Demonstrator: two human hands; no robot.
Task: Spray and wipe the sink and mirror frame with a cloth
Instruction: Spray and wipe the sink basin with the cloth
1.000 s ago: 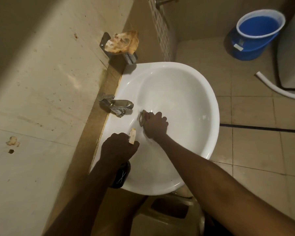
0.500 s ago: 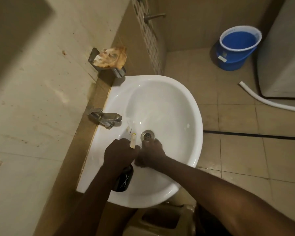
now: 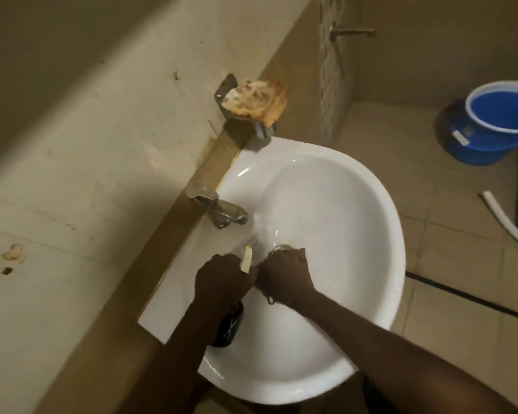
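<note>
Glossy white ceramic sink (image 3: 356, 204), shiny metal tap (image 3: 222, 212) and soap holder (image 3: 260, 128), smooth blue plastic bucket (image 3: 491, 144), matt stained wall tiles (image 3: 102, 144), dark glossy bottle (image 3: 229, 328).

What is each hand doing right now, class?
Left hand: fingers curled round the spray bottle.
Right hand: fingers curled in the sink; what it holds cannot be told.

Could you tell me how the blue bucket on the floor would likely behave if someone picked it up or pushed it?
The blue bucket looks like plastic, so it is probably fairly stiff and light in itself. Whether it holds water cannot be told from this view; if it does, it would be heavy and might slosh. It stands upright on the tiled floor, so a push would probably slide it rather than tip it.
</note>
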